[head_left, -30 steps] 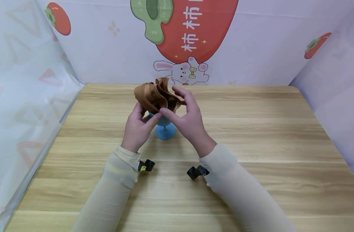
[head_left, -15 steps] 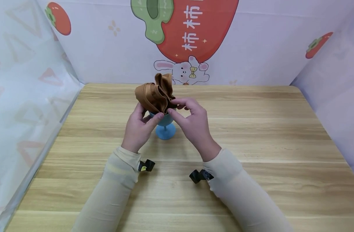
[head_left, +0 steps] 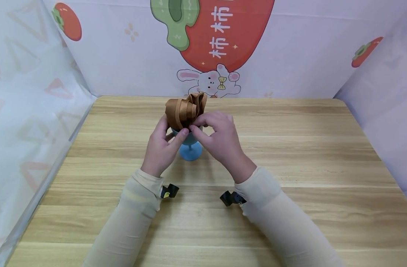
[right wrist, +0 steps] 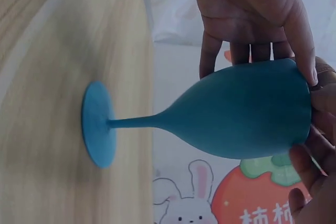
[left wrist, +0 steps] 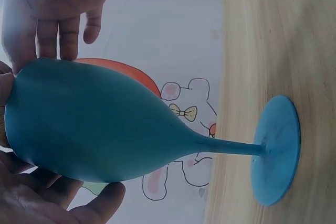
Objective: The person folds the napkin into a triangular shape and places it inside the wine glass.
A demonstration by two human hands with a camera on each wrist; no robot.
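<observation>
A blue goblet (head_left: 190, 151) stands upright on the table, with a folded brown satin cloth napkin (head_left: 178, 111) bunched in its mouth and rising above the rim. From the left, my left hand (head_left: 159, 150) holds the bowl near the rim, thumb at the front and fingers round the side and behind. My right hand (head_left: 221, 141) pinches the napkin's lower edge between thumb and index finger at the rim. In the left wrist view the goblet's bowl (left wrist: 94, 121) lies between both hands, and in the right wrist view the stem (right wrist: 134, 121) shows below it.
A wooden table (head_left: 307, 155) spreads around the goblet. White cloth walls printed with persimmons and a rabbit stand at the back (head_left: 290, 55) and on both sides. Small black wrist cameras (head_left: 231, 198) sit under the sleeves.
The napkin's top has turned and shifted slightly right, looking more compact. My right hand has come down from the napkin's far side to its front edge at the rim. The left hand barely moved.
</observation>
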